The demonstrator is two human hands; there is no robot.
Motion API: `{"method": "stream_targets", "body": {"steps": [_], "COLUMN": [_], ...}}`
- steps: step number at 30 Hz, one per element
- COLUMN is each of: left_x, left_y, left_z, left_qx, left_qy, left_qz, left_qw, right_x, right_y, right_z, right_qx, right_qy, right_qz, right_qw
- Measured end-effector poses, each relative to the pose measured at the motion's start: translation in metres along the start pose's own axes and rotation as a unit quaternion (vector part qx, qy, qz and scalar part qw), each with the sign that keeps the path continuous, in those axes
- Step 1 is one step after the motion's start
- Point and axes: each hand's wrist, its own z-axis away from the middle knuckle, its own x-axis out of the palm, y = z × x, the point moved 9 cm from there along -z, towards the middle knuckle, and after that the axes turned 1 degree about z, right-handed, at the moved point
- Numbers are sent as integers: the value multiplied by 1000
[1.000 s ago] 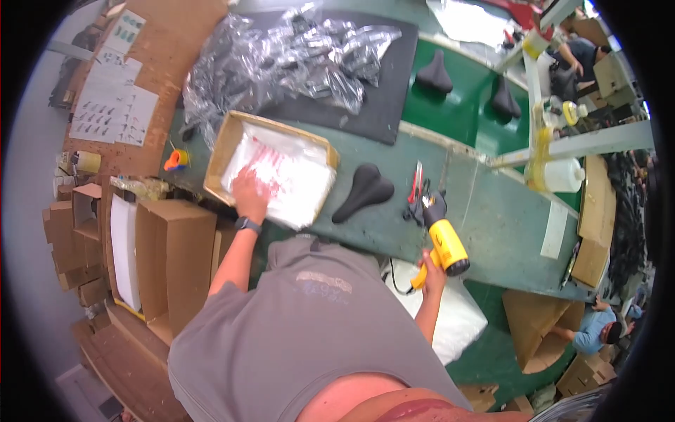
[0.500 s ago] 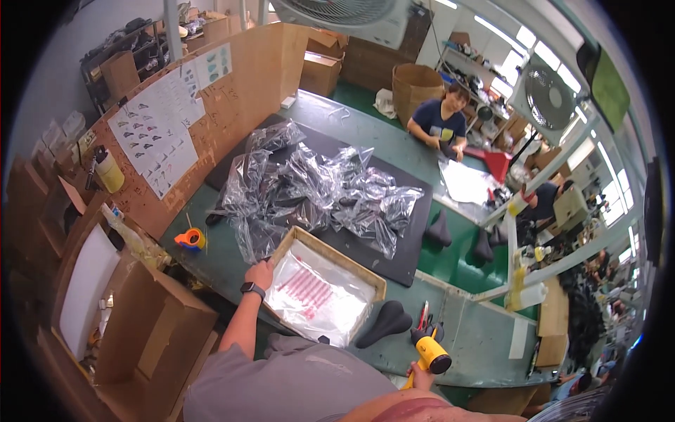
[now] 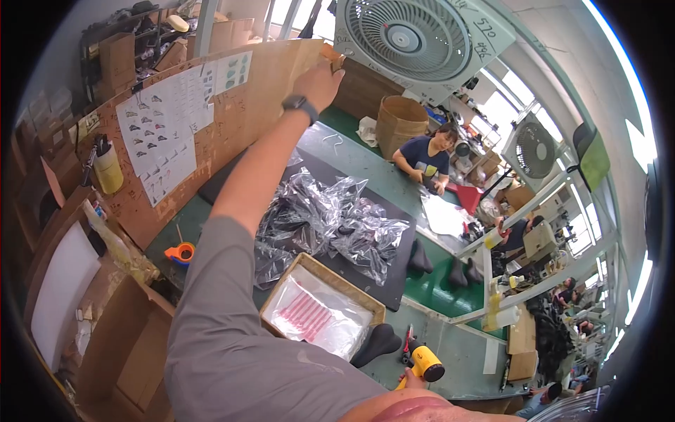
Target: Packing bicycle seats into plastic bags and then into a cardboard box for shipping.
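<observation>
The yellow heat gun (image 3: 427,363) is in the right hand (image 3: 413,380), low in the view. The fingers wrap around its handle, and its fat round body is up above them. A red knife (image 3: 408,339) lies on the green table (image 3: 457,352), just past the gun. A black bike seat (image 3: 377,345) lies to the left of the knife, close beside a brown box (image 3: 351,285). The box is low and has no lid. Shiny see-through plastic with red marks (image 3: 302,309) lies in it.

Behind the box, a big pile of clear bags (image 3: 330,225) sits on a black mat (image 3: 394,290), with dark things in the bags. More black seats (image 3: 457,274) sit in the green part to the right. An orange and blue tape holder (image 3: 181,253) is on the left side. A yellow cup (image 3: 108,169) on the brown board (image 3: 274,81) holds dark sticks.

The left hand (image 3: 320,83) is way up high, far from the gun, near the corner of a big fan (image 3: 422,42). Its fingers look bent, but I cannot tell if they pinch anything.
</observation>
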Motion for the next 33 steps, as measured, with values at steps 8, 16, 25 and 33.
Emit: {"method": "stream_targets", "body": {"steps": [8,16,25,33], "left_x": [54,79,66,28], "left_y": [-7,-26,-40,-145], "left_z": [-63,-71,259,625], "left_qx": [104,-4,-14,-325], "left_qy": [-30,-50,-178,-515], "left_qz": [-105,89,50,-142], "left_qw": [989,995,983,780], "right_x": [-15,-11,-16,-7], "right_y": [5,23,84,64], "right_z": [34,31,57,68], "right_qx": [-41,-18,71,102], "right_qy": [57,75,135,90], "right_qz": [-104,-110,-57,-18], "right_qw": [992,991,987,991]}}
